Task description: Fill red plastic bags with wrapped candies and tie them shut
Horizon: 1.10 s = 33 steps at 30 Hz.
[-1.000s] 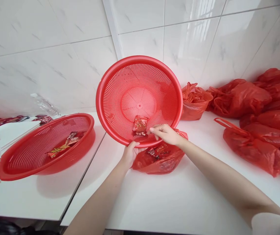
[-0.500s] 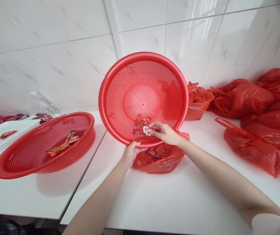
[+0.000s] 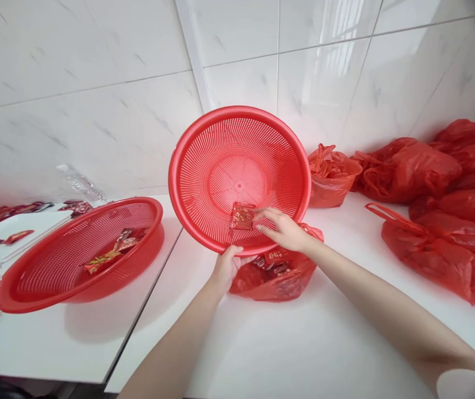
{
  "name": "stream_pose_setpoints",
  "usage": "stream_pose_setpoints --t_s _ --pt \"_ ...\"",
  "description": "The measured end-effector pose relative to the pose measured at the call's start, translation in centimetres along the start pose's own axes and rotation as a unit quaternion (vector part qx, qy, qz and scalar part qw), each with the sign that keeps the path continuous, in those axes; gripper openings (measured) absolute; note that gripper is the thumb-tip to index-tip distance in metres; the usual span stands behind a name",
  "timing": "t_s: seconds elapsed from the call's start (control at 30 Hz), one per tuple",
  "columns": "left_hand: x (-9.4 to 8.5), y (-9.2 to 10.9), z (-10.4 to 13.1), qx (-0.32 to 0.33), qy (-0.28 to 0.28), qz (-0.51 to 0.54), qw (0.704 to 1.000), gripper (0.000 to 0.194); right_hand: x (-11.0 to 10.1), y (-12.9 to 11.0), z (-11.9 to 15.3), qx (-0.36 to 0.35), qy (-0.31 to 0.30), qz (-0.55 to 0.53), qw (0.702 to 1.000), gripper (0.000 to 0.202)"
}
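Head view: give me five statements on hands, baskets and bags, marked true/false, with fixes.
1. The left hand grips the rim of the tilted basket. True.
2. The right hand grips that rim too. False: its fingers are beside the red packet inside.
3. The open bag below that rim contains packets. True.
4. The other basket has nothing in it. False: more packets lie inside.
5. Piled bags at the right are red. True.
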State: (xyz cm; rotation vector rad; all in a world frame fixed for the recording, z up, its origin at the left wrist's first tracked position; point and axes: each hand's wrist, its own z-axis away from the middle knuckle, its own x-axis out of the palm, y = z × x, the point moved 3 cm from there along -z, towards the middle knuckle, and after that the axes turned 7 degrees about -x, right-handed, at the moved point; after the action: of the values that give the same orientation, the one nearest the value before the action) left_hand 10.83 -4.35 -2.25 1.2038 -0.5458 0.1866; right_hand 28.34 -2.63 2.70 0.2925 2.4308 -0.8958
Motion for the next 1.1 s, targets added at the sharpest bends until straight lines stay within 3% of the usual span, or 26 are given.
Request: stream_pose_setpoints --t_s 0.07,0.17,0.23,0.33,0.4,0.5,0.63,0.73,0.83,0.97,1.03,1.1 --pt "0.4 -0.7 0.2 -0.015 -0.010 -0.009 1.000 0.034 0.6 0.2 0.3 -0.002 -0.019 0.062 0.998 0.041" --pt "0.7 -1.3 0.4 -0.040 -0.027 -0.025 0.999 0.031 1.6 0.7 0.8 0.038 -0.104 0.082 0.990 0.068" --pt "0.6 -1.3 0.4 -0.042 -0.028 -0.028 0.998 0.031 1.9 0.5 1.0 0.048 -0.153 0.063 0.985 0.070" --pt "0.2 -0.8 0.2 -0.029 -0.020 -0.016 0.999 0.032 1.9 -0.3 0.8 0.009 -0.172 0.031 0.985 0.066" --pt "0.0 -0.3 0.1 -0.024 -0.021 -0.010 0.999 0.032 1.8 -0.7 0.5 -0.012 -0.161 -0.007 0.987 0.055" --pt "-0.4 0.4 -0.1 -0.008 -0.014 -0.006 1.000 0.033 1.4 -0.4 0.2 0.042 -0.099 -0.105 0.989 0.032" --pt "-0.4 1.2 -0.1 0.016 0.003 -0.007 1.000 0.038 0.7 0.4 0.2 0.124 0.010 -0.213 0.969 0.036" --pt "-0.2 1.4 0.0 0.017 0.003 -0.004 1.000 0.038 0.5 0.3 0.1 0.132 0.030 -0.280 0.950 0.033" --pt "-0.2 1.3 0.0 0.011 0.001 0.001 1.000 0.035 0.8 0.1 0.0 0.195 0.052 -0.346 0.916 0.033" --pt "-0.5 1.1 -0.1 0.010 0.004 0.007 1.000 0.034 1.1 0.1 -0.1 0.321 0.113 -0.455 0.823 0.051" --pt "-0.5 0.9 -0.2 0.005 0.002 0.009 1.000 0.032 1.3 0.1 -0.2 0.349 0.103 -0.508 0.781 0.068" --pt "-0.5 0.8 -0.2 -0.004 -0.002 0.011 1.000 0.031 1.4 0.4 -0.2 0.350 0.089 -0.533 0.765 0.078"
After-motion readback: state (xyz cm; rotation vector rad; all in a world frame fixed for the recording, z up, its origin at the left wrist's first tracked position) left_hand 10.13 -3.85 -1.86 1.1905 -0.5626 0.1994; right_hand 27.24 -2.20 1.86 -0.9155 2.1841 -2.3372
